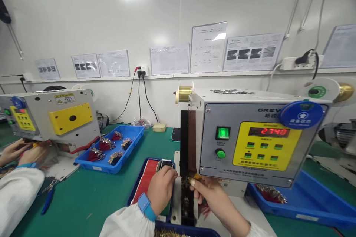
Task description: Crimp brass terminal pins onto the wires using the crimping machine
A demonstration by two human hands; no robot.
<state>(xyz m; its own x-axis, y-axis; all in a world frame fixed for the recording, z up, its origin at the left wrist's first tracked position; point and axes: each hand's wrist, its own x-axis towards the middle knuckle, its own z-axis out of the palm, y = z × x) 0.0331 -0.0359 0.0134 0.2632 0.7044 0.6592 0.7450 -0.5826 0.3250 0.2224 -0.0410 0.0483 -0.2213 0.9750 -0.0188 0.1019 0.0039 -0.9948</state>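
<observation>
A grey machine (217, 137) with a yellow panel and red digits reading 2740 stands right of centre. My left hand (162, 187), a blue band at its wrist, is closed beside the machine's dark vertical feed, over a blue tray (130, 192) of red and dark wire pieces; whatever its fingertips pinch is too small to make out. On the feed's other side, my right hand (207, 190) has thumb and fingers together below the machine head, close to an orange part (197, 176). What it grips is unclear. Some red wires (205, 210) show beneath it.
Gold terminals (169, 233) fill a container at the bottom edge. Blue trays (111, 168) (319, 211) with wire bundles lie left and right. Another person's hands (35, 152) work at a second machine (69, 118) on the left, near blue-handled pliers (48, 200).
</observation>
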